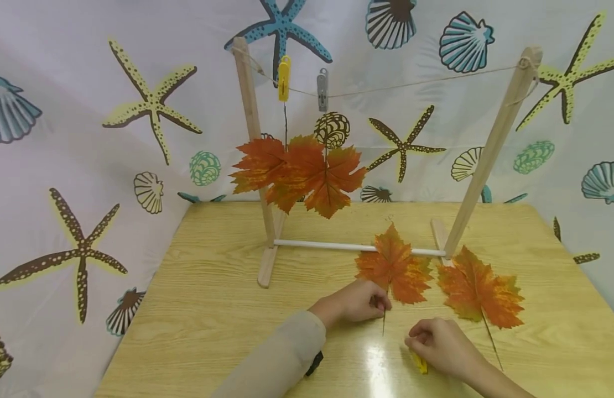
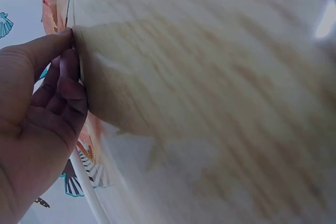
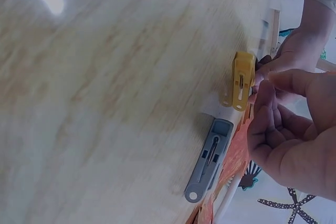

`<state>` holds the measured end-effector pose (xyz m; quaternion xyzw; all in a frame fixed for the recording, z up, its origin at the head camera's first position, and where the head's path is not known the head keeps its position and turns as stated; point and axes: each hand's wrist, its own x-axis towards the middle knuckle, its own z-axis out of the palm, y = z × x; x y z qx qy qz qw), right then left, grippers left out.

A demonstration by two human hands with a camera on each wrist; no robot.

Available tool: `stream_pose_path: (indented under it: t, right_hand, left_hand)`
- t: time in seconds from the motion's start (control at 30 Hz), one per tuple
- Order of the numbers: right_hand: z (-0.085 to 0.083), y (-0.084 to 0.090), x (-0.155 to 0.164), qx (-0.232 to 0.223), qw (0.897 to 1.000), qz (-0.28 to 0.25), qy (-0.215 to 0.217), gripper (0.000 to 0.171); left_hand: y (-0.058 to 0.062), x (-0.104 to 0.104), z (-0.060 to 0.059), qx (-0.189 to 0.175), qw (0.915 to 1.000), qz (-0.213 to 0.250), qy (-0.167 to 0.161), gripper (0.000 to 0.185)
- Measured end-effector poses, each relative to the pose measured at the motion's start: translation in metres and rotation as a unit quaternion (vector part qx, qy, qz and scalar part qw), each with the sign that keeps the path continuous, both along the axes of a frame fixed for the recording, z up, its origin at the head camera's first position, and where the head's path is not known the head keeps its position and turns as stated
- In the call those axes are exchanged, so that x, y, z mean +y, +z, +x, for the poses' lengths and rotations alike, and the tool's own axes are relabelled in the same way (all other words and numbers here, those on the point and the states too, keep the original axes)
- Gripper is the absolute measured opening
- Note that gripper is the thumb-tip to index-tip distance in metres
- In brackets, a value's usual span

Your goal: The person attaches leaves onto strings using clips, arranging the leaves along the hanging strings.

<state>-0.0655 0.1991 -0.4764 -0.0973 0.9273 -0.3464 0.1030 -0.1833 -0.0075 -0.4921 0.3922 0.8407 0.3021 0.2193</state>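
- Left hand (image 1: 359,301) curled on the light wooden table (image 1: 197,309), fingertips (image 2: 67,38) pinching the thin wire stem (image 1: 384,323) of the orange artificial maple leaf (image 1: 394,268) lying flat just in front of the white crossbar (image 1: 322,245) of the small wooden drying rack (image 1: 247,138).
- Right hand (image 1: 438,345) curled over the yellow plastic clothes peg (image 3: 242,80), holding it between thumb and fingers, low against the table surface, just beside the stem end.
- Risk of the stem slipping from the pinch: very thin, smooth wire, held only at the tips.
- Risk of the peg closing beside the stem instead of on it, since stem and peg mouth are both small and partly covered by fingers.
- Possible push against the second orange maple leaf (image 1: 478,290) lying near the right wrist, or against the grey plastic peg (image 3: 208,166) on the table near the yellow one.
- Possible knock on the light rack, with shaking of the two leaves (image 1: 299,171) hanging from the twine line (image 1: 416,83).
- Hard to make out: whether the peg mouth is open; hidden by the fingers in the head view, seen only from the back in the right wrist view.
- Grey peg on the table not visible in the head view, hidden behind the right hand.
- Both wrist views blurred; left wrist view cuts off most of the leaf.
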Motion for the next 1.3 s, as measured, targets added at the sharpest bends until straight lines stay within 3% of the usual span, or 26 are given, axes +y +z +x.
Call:
stream_pose_path:
  t: [0.17,0.37,0.47,0.67,1.0,1.3]
  right_hand:
    - [0.005,0.0,-0.001,-0.003,0.999,0.015,-0.053,0.016]
    - [0.004,0.006,-0.005,0.005,0.994,0.045,-0.096,0.02]
    - [0.005,0.009,-0.008,0.014,0.992,0.072,-0.1,0.023]
    - [0.011,0.01,-0.014,0.007,0.986,0.136,-0.1,0.053]
    - [0.016,0.0,-0.019,-0.011,0.985,0.135,-0.107,0.054]
    - [0.012,0.001,-0.021,0.006,0.985,0.136,-0.103,0.053]
  left_hand:
    - [-0.001,0.002,0.0,0.016,0.9996,-0.017,-0.015,0.013]
    - [0.002,0.003,-0.001,0.12,0.9893,-0.074,-0.038,0.015]
    - [0.004,0.004,-0.001,0.148,0.9841,-0.089,-0.042,0.018]
    - [0.004,0.006,0.0,0.17,0.9799,-0.092,-0.05,0.018]
    - [-0.006,0.004,0.008,0.185,0.9786,-0.075,-0.049,0.009]
    - [-0.006,0.002,0.005,0.225,0.9704,-0.07,-0.054,0.008]
